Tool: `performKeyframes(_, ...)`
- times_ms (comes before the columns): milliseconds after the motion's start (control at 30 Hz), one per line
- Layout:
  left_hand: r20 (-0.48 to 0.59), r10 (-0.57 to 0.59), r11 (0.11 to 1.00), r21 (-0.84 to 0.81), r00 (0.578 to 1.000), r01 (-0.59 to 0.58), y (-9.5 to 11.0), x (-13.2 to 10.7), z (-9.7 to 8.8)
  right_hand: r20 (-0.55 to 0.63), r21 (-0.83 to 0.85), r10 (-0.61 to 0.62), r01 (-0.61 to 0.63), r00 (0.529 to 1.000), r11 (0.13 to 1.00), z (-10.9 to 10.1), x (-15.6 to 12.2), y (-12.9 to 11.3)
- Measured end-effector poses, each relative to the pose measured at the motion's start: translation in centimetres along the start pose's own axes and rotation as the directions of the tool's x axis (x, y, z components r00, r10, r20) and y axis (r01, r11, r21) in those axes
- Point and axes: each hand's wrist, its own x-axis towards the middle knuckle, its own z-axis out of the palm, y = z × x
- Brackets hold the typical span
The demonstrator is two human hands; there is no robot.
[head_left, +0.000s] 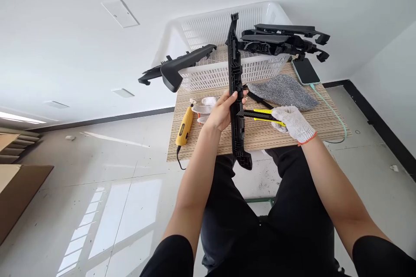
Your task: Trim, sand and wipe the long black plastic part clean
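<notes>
Bare and wrapped round its middle, my left hand (pixel 222 110) holds a long black plastic trim piece (pixel 235 69) upright over the table, its ribbed side towards me. My right hand (pixel 292 121), in a white knit glove with an orange cuff, grips a yellow and black utility knife (pixel 263 115). The knife's dark blade is out and points left, its tip at the trim piece just below my left fingers. Whether the tip cuts in or only touches, I cannot tell. A white glove (pixel 206 107) lies behind my left hand.
A white plastic basket (pixel 208 75) at the back holds several black trim pieces (pixel 282 41), some sticking out over its rim. On the wooden table (pixel 260 140) are a yellow corded tool (pixel 184 127), a grey cloth (pixel 286 91) and a phone (pixel 305 71) with a cable.
</notes>
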Motion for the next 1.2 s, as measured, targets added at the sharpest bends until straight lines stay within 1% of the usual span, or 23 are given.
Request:
performKeyframes(67, -0.066, -0.013, 1.0, -0.027, 0.998, 0.011, -0.1, 0.0, 0.4, 0.003, -0.013, -0.011, 0.011, 1.0, 1.0, 0.2, -0.2, -0.1)
performKeyframes(167, -0.124, -0.049, 0.999, -0.011, 0.991, 0.048, -0.1, 0.1, 0.7, 0.022, -0.048, -0.037, 0.038, 0.999, 0.998, 0.4, -0.3, -0.2)
performKeyframes(267, -0.218, -0.075, 0.996, 0.019, 0.973, 0.081, 0.0, 0.5, 0.5, 0.025, -0.073, -0.066, 0.067, 0.998, 0.995, 0.4, -0.4, 0.0)
performKeyframes(333, -0.234, -0.077, 0.996, 0.018, 0.969, 0.084, 0.1, 0.6, 0.3, 0.019, -0.078, -0.07, 0.071, 0.997, 0.994, 0.4, -0.4, 0.1)
performKeyframes(467, -0.12, -0.029, 0.999, 0.022, 0.992, 0.032, 0.3, 0.0, 0.2, -0.027, -0.073, -0.05, 0.048, 0.998, 0.996, 0.7, -0.6, -0.1)
performKeyframes(533, -0.068, -0.017, 0.999, 0.036, 0.998, 0.019, 0.4, -0.6, 0.1, -0.054, -0.066, -0.036, 0.033, 0.998, 0.997, 0.9, -0.8, -0.3)
performKeyframes(667, -0.017, -0.024, 0.996, 0.087, 1.0, 0.025, 0.5, -1.6, -0.6, -0.081, -0.039, -0.03, 0.027, 0.996, 0.999, 0.9, -0.7, -0.2)
performKeyframes(833, 0.063, 0.008, 0.989, 0.146, 0.998, -0.017, 0.3, -2.0, -1.8, -0.101, 0.003, -0.024, 0.024, 0.995, 1.0, 0.5, -0.3, 0.5)
performKeyframes(933, 0.102, -0.003, 0.987, 0.161, 0.995, -0.013, 0.4, -2.3, -2.1, -0.122, 0.029, -0.028, 0.031, 0.992, 0.999, 0.4, -0.2, 0.6)
performKeyframes(1000, 0.121, -0.007, 0.988, 0.151, 0.993, -0.012, 0.4, -2.5, -2.0, -0.126, 0.037, -0.019, 0.024, 0.992, 0.999, 0.4, -0.2, 0.6)
performKeyframes(1067, 0.118, -0.014, 0.99, 0.141, 0.993, -0.002, 0.4, -2.7, -1.9, -0.122, 0.039, -0.012, 0.017, 0.993, 0.999, 0.4, -0.3, 0.5)
performKeyframes(1200, 0.052, -0.012, 0.992, 0.123, 0.999, 0.005, 0.3, -2.7, -1.6, -0.115, 0.032, -0.03, 0.034, 0.993, 0.999, 0.4, -0.4, 0.5)
